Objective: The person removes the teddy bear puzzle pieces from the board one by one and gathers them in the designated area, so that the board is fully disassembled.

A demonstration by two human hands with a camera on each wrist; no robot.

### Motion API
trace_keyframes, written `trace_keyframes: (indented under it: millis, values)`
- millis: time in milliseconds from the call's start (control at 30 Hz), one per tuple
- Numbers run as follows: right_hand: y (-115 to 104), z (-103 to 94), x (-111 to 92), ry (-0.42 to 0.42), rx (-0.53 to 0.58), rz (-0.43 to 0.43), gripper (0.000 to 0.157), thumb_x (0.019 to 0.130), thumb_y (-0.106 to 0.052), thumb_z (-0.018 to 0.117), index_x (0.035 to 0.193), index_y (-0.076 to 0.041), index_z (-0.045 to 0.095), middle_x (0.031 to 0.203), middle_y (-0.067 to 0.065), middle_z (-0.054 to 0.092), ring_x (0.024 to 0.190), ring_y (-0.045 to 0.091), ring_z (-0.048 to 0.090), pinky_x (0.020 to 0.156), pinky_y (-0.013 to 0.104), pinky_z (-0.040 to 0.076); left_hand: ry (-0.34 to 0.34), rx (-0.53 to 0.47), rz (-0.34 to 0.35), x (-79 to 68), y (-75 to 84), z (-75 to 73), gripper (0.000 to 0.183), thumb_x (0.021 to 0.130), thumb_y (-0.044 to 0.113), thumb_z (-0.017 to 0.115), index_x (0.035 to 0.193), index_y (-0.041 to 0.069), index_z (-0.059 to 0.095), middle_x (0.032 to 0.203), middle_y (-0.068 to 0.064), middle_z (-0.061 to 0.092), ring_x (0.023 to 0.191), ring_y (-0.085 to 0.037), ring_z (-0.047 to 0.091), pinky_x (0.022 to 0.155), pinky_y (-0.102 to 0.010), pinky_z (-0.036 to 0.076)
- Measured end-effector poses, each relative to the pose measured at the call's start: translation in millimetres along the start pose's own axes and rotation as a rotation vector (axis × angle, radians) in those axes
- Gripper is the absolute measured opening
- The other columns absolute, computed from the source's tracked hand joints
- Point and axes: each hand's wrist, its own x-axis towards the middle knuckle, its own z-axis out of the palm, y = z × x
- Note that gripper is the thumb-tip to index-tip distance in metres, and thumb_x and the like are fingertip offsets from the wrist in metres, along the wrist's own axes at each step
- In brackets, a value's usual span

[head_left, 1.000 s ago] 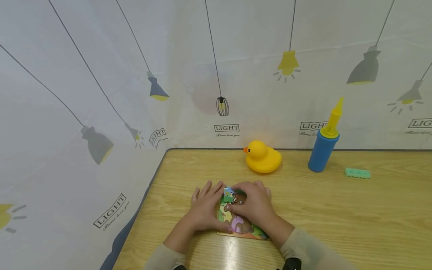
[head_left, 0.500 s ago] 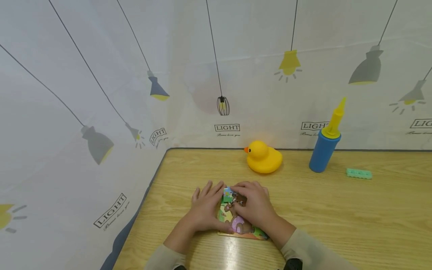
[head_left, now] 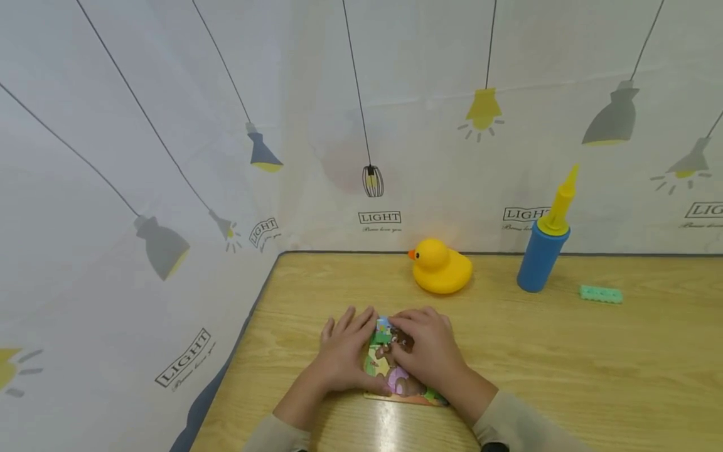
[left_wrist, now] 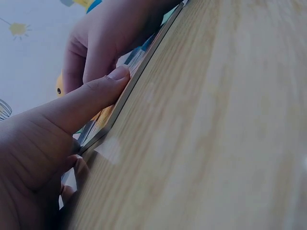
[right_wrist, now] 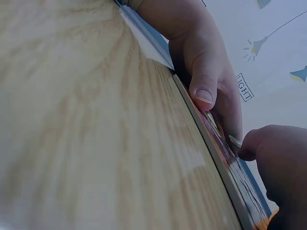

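A flat jigsaw puzzle point(head_left: 400, 382) with a brown bear in pink lies on the wooden table between both hands. My left hand point(head_left: 344, 359) is spread along its left side, fingers straight. The left thumb presses on the puzzle's near edge, as the left wrist view also shows. Over the upper right part, my right hand point(head_left: 430, 351) pinches a puzzle piece between thumb and fingers. In the right wrist view, this puzzle piece point(right_wrist: 235, 140) appears tilted, its edge just above the picture by the thumb. The right hand hides most of the puzzle's right side.
Behind the puzzle sits a yellow rubber duck point(head_left: 442, 269). A blue hand pump point(head_left: 540, 254) with a yellow nozzle stands to the right, beside a small green toy block point(head_left: 600, 294). A lamp-printed cloth wall point(head_left: 316, 138) closes off the back and left of the table point(head_left: 542, 364).
My right thumb has shifted a little to the right over the puzzle, in toward its fingers. The left hand stays in place. The head view has tilted slightly.
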Motion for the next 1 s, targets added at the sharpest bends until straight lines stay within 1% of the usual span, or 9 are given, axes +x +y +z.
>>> trace_keyframes:
  millis: [133,300,500,600,733,867,1000]
  values:
    - [3,-3.4,-6,0.042,0.009,-0.041,0.043,0.078,-0.018,0.091,0.120,-0.012,0.083,0.118,-0.001,0.078,0.107,0.021,0.064,0.086,0.045,0.045,0.002,0.001,0.002,-0.5,0.2,-0.4,0.137,0.065,0.081,0.086,0.171,0.018,0.028,0.178,0.000,0.018,0.163,-0.038,0.005,0.121,-0.074,-0.001]
    - [9,-12.0,-13,0.049,0.027,-0.052,0.041,0.079,-0.017,0.090,0.119,-0.013,0.083,0.118,-0.004,0.078,0.105,0.017,0.062,0.086,0.046,0.046,0.003,0.008,0.002,-0.2,0.5,0.2,0.137,0.065,0.081,0.087,0.171,0.018,0.027,0.178,0.000,0.018,0.163,-0.038,0.005,0.122,-0.074,-0.001]
    - [19,-24.9,-21,0.028,0.012,-0.027,0.041,0.079,-0.018,0.093,0.118,-0.014,0.084,0.121,-0.005,0.078,0.104,0.015,0.060,0.087,0.044,0.045,0.008,0.026,-0.004,-0.2,-1.2,1.4,0.138,0.063,0.081,0.087,0.171,0.020,0.027,0.178,0.001,0.017,0.163,-0.037,0.004,0.122,-0.072,-0.002]
    - [24,-31.7,-27,0.024,0.003,-0.014,0.042,0.078,-0.018,0.093,0.119,-0.014,0.083,0.122,-0.005,0.077,0.105,0.015,0.060,0.088,0.044,0.044,0.017,0.028,0.003,-0.1,-1.2,1.5,0.138,0.063,0.081,0.087,0.171,0.019,0.028,0.178,-0.001,0.019,0.163,-0.039,0.006,0.122,-0.072,0.000]
    - [31,-41.1,-33,0.032,-0.007,-0.011,0.042,0.079,-0.018,0.093,0.119,-0.014,0.083,0.122,-0.004,0.078,0.105,0.016,0.060,0.087,0.045,0.043,0.018,0.022,0.009,-0.5,-1.1,1.0,0.138,0.063,0.080,0.088,0.171,0.017,0.028,0.178,-0.002,0.019,0.163,-0.040,0.007,0.121,-0.074,0.001]
    - [39,-51.5,-40,0.045,-0.024,0.001,0.042,0.078,-0.017,0.093,0.118,-0.013,0.083,0.120,-0.004,0.078,0.104,0.017,0.060,0.086,0.044,0.043,0.010,0.020,0.004,-0.3,-1.6,1.5,0.139,0.063,0.080,0.088,0.172,0.019,0.026,0.178,0.000,0.018,0.163,-0.038,0.005,0.121,-0.074,-0.001]
    - [48,-61.9,-47,0.074,-0.033,-0.002,0.041,0.078,-0.016,0.092,0.117,-0.012,0.084,0.119,-0.004,0.079,0.103,0.017,0.062,0.085,0.044,0.045,0.011,0.025,0.002,0.0,-1.8,1.8,0.139,0.063,0.080,0.088,0.171,0.019,0.027,0.178,0.000,0.018,0.163,-0.038,0.006,0.121,-0.074,-0.001]
